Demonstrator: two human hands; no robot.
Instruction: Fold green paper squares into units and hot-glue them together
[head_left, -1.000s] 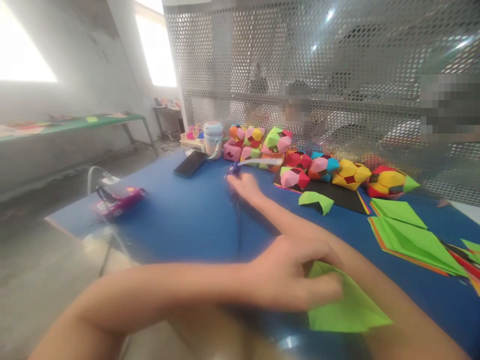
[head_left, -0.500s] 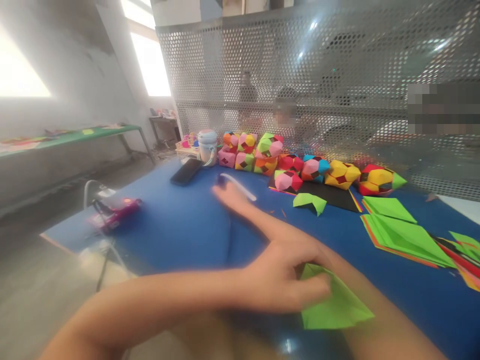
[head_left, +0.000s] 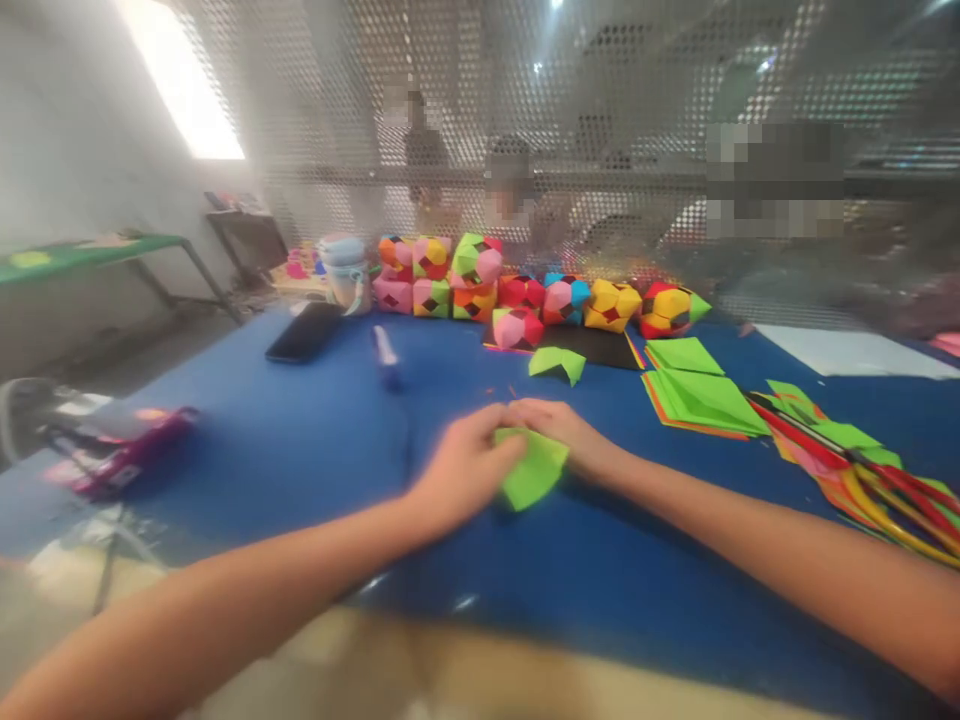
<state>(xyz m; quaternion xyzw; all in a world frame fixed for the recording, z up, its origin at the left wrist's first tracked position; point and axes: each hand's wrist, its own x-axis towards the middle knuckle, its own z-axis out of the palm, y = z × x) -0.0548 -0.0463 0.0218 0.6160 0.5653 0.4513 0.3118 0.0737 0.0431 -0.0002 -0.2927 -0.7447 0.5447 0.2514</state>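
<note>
My left hand [head_left: 469, 465] is closed, its thumb and fingers pinching a folded piece of green paper [head_left: 536, 475] above the blue table. Against its fingertips, at the paper's far edge, rest the curled fingers of my right hand [head_left: 559, 430]; motion blurs the exact contact. Just beyond lies another folded green paper piece [head_left: 557, 363]. A slim white and purple object [head_left: 386, 355], blurred, lies left of my hands. Colourful folded-paper balls [head_left: 517, 328] are lined up and partly stacked behind.
Green paper stacks [head_left: 705, 400] lie to the right, beside a heap of coloured strips and yellow loops [head_left: 862, 490]. A black phone [head_left: 304, 332] and a lidded cup [head_left: 345, 272] stand back left. A magenta item [head_left: 139, 455] is near the left edge. Perforated metal screen [head_left: 600, 180] behind.
My right hand has left the slim white and purple object and come back to meet my left hand at the green paper. The view has swung to the right.
</note>
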